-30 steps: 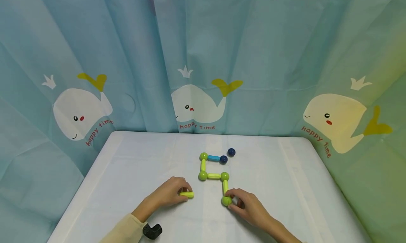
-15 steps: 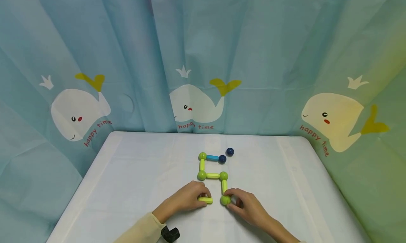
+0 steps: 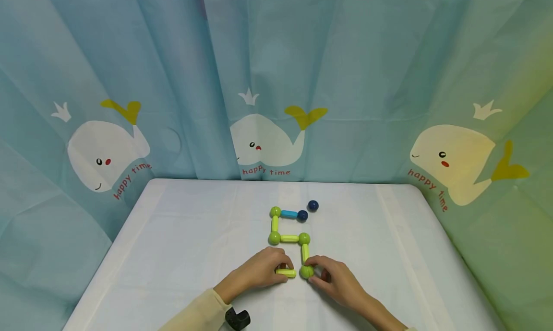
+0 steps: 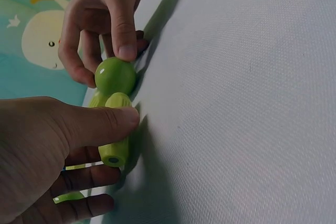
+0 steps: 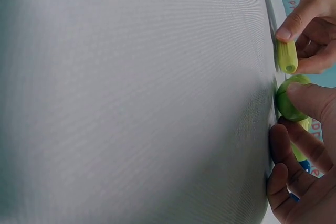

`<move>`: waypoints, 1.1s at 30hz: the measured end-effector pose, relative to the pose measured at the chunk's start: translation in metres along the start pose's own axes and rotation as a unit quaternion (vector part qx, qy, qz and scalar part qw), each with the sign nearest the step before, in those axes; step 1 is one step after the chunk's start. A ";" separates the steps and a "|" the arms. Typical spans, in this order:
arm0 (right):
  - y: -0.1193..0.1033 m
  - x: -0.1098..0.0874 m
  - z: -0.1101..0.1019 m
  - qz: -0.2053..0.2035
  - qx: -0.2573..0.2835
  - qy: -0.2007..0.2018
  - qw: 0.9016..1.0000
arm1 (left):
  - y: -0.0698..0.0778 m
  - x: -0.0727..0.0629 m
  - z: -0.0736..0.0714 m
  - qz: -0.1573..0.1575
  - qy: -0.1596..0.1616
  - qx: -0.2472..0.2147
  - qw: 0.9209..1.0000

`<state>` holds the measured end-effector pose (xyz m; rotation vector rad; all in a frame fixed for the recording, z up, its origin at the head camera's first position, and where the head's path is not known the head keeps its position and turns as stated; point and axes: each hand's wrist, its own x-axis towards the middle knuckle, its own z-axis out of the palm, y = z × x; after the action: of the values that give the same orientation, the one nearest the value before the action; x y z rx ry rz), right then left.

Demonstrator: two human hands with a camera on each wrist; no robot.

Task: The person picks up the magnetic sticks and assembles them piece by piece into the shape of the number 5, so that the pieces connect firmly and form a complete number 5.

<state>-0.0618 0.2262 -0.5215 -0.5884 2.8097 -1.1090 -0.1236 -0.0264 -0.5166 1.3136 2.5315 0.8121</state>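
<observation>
On the white table (image 3: 181, 235) lies a figure of green balls joined by yellow-green and blue sticks (image 3: 288, 225). My left hand (image 3: 263, 268) pinches a loose yellow-green stick (image 3: 286, 273) (image 4: 114, 142) (image 5: 287, 57), its end close to the bottom green ball (image 3: 307, 272) (image 4: 115, 76) (image 5: 289, 99). My right hand (image 3: 332, 276) pinches that ball between thumb and fingers, at the lower end of a vertical yellow-green stick (image 3: 305, 253). A blue stick (image 3: 289, 214) joins a green ball (image 3: 275, 211) to a dark blue ball (image 3: 302, 215) at the top.
A loose dark blue ball (image 3: 313, 206) lies just beyond the figure. A blue curtain with whale prints (image 3: 268, 144) hangs round the table's back and sides. A black wrist device (image 3: 237, 318) shows at my left sleeve.
My left hand has slid the loose yellow-green stick rightward across the table, up to the bottom green ball. My right hand has stayed on that ball.
</observation>
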 end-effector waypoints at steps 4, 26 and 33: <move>0.000 0.000 0.000 0.000 0.001 -0.001 1.000 | 0.001 0.001 0.000 -0.007 -0.001 0.003 1.000; 0.000 -0.001 0.001 -0.028 0.010 0.016 0.999 | 0.003 0.007 0.006 0.006 0.012 0.002 1.000; -0.001 0.001 -0.001 -0.014 0.012 0.005 1.000 | 0.003 0.007 0.005 0.004 0.009 0.001 1.000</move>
<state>-0.0623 0.2258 -0.5204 -0.6246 2.7998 -1.1529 -0.1236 -0.0172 -0.5182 1.3253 2.5428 0.8254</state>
